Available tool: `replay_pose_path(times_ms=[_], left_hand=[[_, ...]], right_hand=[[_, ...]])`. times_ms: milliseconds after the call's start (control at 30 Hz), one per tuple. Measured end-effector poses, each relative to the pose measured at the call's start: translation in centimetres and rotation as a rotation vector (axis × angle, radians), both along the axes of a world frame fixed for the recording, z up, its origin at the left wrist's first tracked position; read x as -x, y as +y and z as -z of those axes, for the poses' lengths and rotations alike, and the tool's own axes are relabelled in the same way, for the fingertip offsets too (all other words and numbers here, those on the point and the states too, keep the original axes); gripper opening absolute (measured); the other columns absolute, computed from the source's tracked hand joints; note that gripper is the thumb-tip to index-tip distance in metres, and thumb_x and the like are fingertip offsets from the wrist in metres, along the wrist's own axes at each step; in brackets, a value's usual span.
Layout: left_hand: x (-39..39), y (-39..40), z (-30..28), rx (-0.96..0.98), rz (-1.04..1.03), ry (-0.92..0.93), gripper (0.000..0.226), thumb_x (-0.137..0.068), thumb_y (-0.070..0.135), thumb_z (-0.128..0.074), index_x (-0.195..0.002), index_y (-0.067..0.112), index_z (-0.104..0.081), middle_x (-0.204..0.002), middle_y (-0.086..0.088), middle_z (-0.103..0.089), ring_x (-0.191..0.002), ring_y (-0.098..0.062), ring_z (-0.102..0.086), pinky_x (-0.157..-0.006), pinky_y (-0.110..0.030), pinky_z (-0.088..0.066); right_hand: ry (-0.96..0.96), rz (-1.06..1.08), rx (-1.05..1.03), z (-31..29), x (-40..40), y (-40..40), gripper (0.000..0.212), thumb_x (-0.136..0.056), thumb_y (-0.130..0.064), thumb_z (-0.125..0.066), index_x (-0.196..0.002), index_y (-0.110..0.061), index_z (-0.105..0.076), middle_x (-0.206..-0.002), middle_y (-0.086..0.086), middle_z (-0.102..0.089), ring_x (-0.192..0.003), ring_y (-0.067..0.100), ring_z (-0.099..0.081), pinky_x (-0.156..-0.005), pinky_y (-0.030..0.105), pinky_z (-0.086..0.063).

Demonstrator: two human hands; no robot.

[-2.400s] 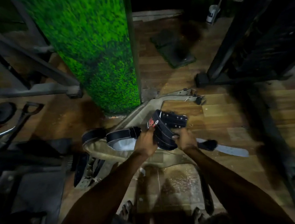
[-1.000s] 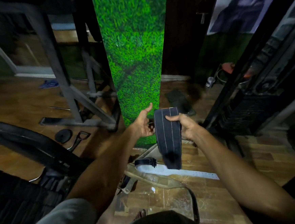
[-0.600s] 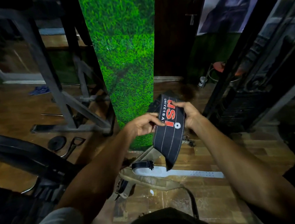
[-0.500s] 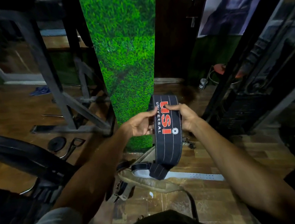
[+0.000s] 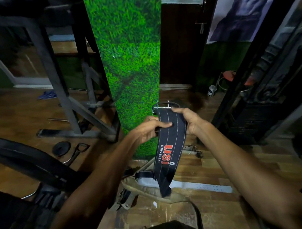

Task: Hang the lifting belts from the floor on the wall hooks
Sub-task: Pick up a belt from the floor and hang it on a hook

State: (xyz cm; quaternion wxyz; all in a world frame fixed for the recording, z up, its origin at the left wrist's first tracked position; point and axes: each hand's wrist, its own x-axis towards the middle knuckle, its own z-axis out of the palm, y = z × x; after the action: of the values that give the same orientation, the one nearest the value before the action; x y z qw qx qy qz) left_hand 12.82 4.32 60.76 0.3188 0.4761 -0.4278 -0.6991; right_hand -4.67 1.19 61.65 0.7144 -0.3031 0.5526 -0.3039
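I hold a black lifting belt (image 5: pixel 167 149) with red "USI" lettering upright in front of me. Its metal buckle (image 5: pixel 161 106) is at the top and the tail hangs down toward the floor. My left hand (image 5: pixel 148 130) grips its left edge with the thumb across the front. My right hand (image 5: pixel 188 120) holds the right edge just below the buckle. Other belts lie on the wooden floor below: a tan one (image 5: pixel 143 189) and a white-and-black one (image 5: pixel 197 186). No wall hooks are visible.
A pillar covered in green turf (image 5: pixel 129 61) stands directly ahead. A grey steel rack frame (image 5: pixel 59 85) is to the left, a black weight machine (image 5: pixel 271 86) to the right. A small plate (image 5: pixel 61 148) and cable handle (image 5: pixel 77 152) lie on the floor at left.
The belt came up off the floor as I stood. I have since slid it downward through my hands, so the buckle now shows at the top and the logo hangs lower.
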Motion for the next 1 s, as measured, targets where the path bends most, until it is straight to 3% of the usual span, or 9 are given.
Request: replay_pose_path(times_ms=[100, 167, 300, 500, 600, 667, 767, 900, 1000], left_hand=[[-0.8, -0.9, -0.3, -0.138, -0.154, 0.018, 0.068, -0.085, 0.063, -0.068, -0.124, 0.007, -0.066, -0.117, -0.008, -0.074, -0.103, -0.020, -0.068, -0.091, -0.037, -0.058], [-1.3, -2.0, -0.8, -0.201, -0.269, 0.052, 0.086, -0.077, 0.074, -0.068, -0.126, 0.005, -0.061, -0.119, -0.009, -0.070, -0.104, -0.021, -0.064, -0.099, -0.041, -0.054], [-0.5, -2.8, -2.4, -0.163, -0.335, 0.073, 0.064, -0.085, 0.053, -0.073, -0.130, 0.010, -0.060, -0.128, -0.013, -0.067, -0.116, -0.028, -0.065, -0.082, -0.043, -0.057], [0.2, -2.8, -1.3, -0.049, -0.410, 0.187, 0.102, -0.062, 0.026, -0.092, -0.150, 0.016, -0.041, -0.146, -0.009, -0.057, -0.141, -0.031, -0.046, -0.119, -0.054, -0.032], [0.4, -2.3, -1.0, 0.025, -0.357, 0.196, 0.096, -0.053, 0.024, -0.093, -0.141, 0.017, -0.057, -0.141, -0.004, -0.063, -0.136, -0.025, -0.052, -0.121, -0.056, -0.025], [0.7, -1.6, -1.9, 0.053, -0.325, 0.192, 0.088, -0.060, 0.018, -0.091, -0.141, 0.017, -0.057, -0.141, -0.006, -0.063, -0.130, -0.020, -0.058, -0.118, -0.050, -0.034], [1.0, -1.3, -3.3, 0.081, -0.312, 0.218, 0.069, -0.082, 0.002, -0.077, -0.145, 0.012, -0.052, -0.135, -0.009, -0.066, -0.107, -0.012, -0.069, -0.090, -0.033, -0.057], [1.5, -1.3, -5.3, 0.148, -0.274, 0.182, 0.072, -0.082, 0.020, -0.078, -0.146, 0.006, -0.048, -0.137, -0.013, -0.064, -0.126, -0.026, -0.061, -0.113, -0.052, -0.043], [2.5, -0.6, -8.4, 0.217, -0.186, 0.219, 0.046, -0.102, 0.045, -0.047, -0.129, 0.012, -0.063, -0.114, -0.004, -0.077, -0.104, -0.018, -0.073, -0.087, -0.035, -0.060]], right_hand=[[-0.036, 0.004, 0.071, 0.7, 0.1, 0.6, 0.038, -0.087, -0.024, -0.074, -0.118, -0.003, -0.071, -0.102, 0.016, -0.078, -0.083, 0.026, -0.077, -0.078, 0.039, -0.062], [-0.066, -0.005, 0.101, 1.2, 0.5, 1.4, 0.052, -0.078, -0.019, -0.081, -0.125, 0.000, -0.069, -0.113, 0.020, -0.075, -0.093, 0.028, -0.076, -0.081, 0.042, -0.062], [-0.046, -0.058, 0.176, 1.9, 1.7, 2.8, 0.053, -0.077, -0.011, -0.080, -0.126, 0.003, -0.066, -0.119, 0.020, -0.073, -0.104, 0.030, -0.073, -0.093, 0.046, -0.058], [0.002, 0.026, 0.250, -0.4, 2.7, 2.8, 0.058, -0.089, -0.058, -0.064, -0.131, -0.018, -0.066, -0.125, 0.008, -0.072, -0.117, 0.024, -0.066, -0.100, 0.045, -0.050], [-0.017, 0.107, 0.314, -2.7, 2.2, 2.3, 0.065, -0.089, -0.069, -0.054, -0.136, -0.024, -0.061, -0.130, 0.003, -0.069, -0.121, 0.022, -0.063, -0.099, 0.042, -0.048], [-0.068, 0.121, 0.409, -4.4, 1.7, 1.8, 0.061, -0.096, -0.066, -0.044, -0.134, -0.021, -0.063, -0.125, 0.003, -0.073, -0.117, 0.022, -0.068, -0.091, 0.039, -0.054], [-0.167, 0.144, 0.471, -6.2, 1.7, 1.3, 0.071, -0.098, -0.069, -0.035, -0.137, -0.015, -0.061, -0.123, 0.007, -0.074, -0.116, 0.024, -0.070, -0.092, 0.043, -0.057], [-0.140, 0.116, 0.531, -7.1, 1.3, 0.7, 0.064, -0.100, -0.064, -0.038, -0.129, -0.014, -0.066, -0.120, 0.009, -0.075, -0.112, 0.024, -0.072, -0.095, 0.041, -0.058], [-0.126, 0.204, 0.539, -7.0, 0.3, 0.3, 0.058, -0.092, -0.054, -0.065, -0.128, -0.009, -0.067, -0.117, 0.014, -0.075, -0.108, 0.029, -0.073, -0.102, 0.051, -0.054]])
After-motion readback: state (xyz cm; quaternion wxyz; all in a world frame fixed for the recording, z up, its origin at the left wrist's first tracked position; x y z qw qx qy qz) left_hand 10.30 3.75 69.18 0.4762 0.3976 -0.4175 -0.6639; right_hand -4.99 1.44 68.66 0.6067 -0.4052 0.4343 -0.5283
